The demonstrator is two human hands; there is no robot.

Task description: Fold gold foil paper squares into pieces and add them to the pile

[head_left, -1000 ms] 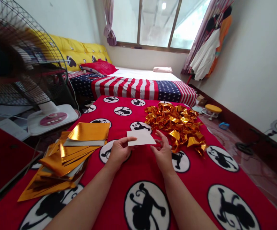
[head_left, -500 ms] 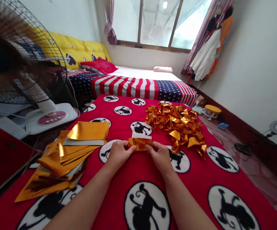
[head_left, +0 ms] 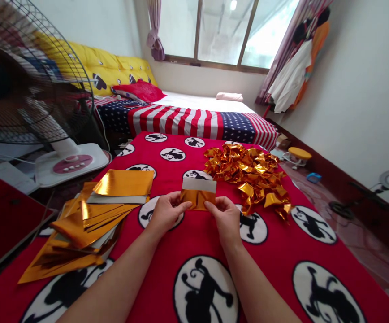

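Note:
Between my hands is a sheet of gold foil paper [head_left: 198, 198], partly folded, with a pale strip of its back showing along the far edge. My left hand [head_left: 168, 211] pinches its left side, thumb on top. At the right side, my right hand [head_left: 225, 217] grips it the same way. To the left lies a loose, fanned stack of gold foil sheets [head_left: 76, 229], some with the pale side up. Beyond my right hand is a heap of folded gold foil pieces [head_left: 248, 168].
A red cloth with monkey prints [head_left: 265, 278] covers the surface under my hands. On the left stands a fan [head_left: 70, 159], its cage near the stack. Past the far edge is a bed [head_left: 181, 121]. A small yellow stool [head_left: 298, 153] sits on the floor at right.
The held paper is now tilted up more toward me, and more of its pale strip and gold face shows. Both hands keep their grip in nearly the same place.

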